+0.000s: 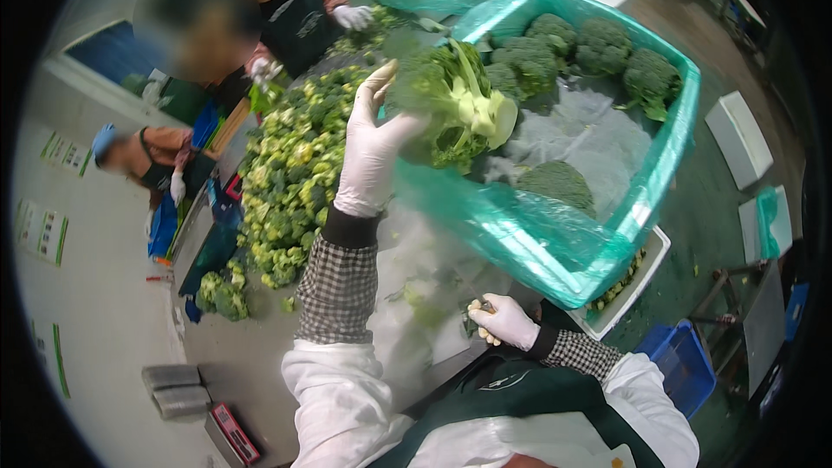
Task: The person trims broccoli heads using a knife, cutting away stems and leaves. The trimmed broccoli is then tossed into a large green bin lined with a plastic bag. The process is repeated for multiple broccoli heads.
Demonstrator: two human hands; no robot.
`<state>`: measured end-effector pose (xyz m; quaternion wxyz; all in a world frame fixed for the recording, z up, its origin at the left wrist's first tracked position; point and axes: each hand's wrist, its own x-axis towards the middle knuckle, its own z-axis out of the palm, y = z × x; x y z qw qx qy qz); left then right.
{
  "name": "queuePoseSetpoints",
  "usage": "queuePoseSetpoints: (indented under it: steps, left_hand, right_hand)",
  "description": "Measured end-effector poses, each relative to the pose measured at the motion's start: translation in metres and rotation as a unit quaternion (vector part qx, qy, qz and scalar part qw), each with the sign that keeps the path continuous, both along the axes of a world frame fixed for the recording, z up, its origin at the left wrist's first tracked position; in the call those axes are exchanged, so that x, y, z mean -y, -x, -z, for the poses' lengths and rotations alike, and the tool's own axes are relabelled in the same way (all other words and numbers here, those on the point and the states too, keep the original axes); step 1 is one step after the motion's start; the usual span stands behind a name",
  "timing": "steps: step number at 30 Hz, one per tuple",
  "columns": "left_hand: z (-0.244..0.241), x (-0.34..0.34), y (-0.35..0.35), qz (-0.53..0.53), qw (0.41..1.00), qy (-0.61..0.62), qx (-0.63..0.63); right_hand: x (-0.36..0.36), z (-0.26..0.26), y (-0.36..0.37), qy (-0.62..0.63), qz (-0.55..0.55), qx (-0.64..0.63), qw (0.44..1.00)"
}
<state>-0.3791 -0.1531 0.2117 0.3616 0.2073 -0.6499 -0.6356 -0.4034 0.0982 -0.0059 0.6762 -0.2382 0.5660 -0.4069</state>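
Note:
My gloved left hand (pixel 383 136) is raised at the near side of a box lined with green plastic film (pixel 676 143), its fingers around a head of broccoli (pixel 478 110) whose cut stem points right. My gloved right hand (pixel 507 323), low over the table, is closed on a small tool's handle (pixel 484 305); a thin blade seems to run up-left from it, blurred. In the box several broccoli heads (pixel 603 45) stand along the far and right sides, and one (pixel 556 187) lies near the front, on clear film (pixel 578 123).
A big heap of cut florets (pixel 292 169) covers the table left of my left arm. Co-workers in aprons stand beyond it, one gloved hand (pixel 353 17) at the heap. A white foam box (pixel 656 253) and blue crate (pixel 682 364) are at right.

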Motion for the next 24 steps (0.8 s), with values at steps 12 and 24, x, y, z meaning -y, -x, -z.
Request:
queuePoseSetpoints:
  steps: [12, 24]
  left_hand:
    - [0.099, -0.108, -0.285, -0.262, 0.907, -0.306, 0.125]
    - [0.190, -0.177, -0.289, -0.395, 0.735, -0.042, 0.550]
  right_hand:
    - [-0.020, 0.003, -0.053, 0.312, 0.043, -0.353, 0.881]
    - [0.003, 0.015, -0.106, 0.261, -0.186, -0.454, 0.831]
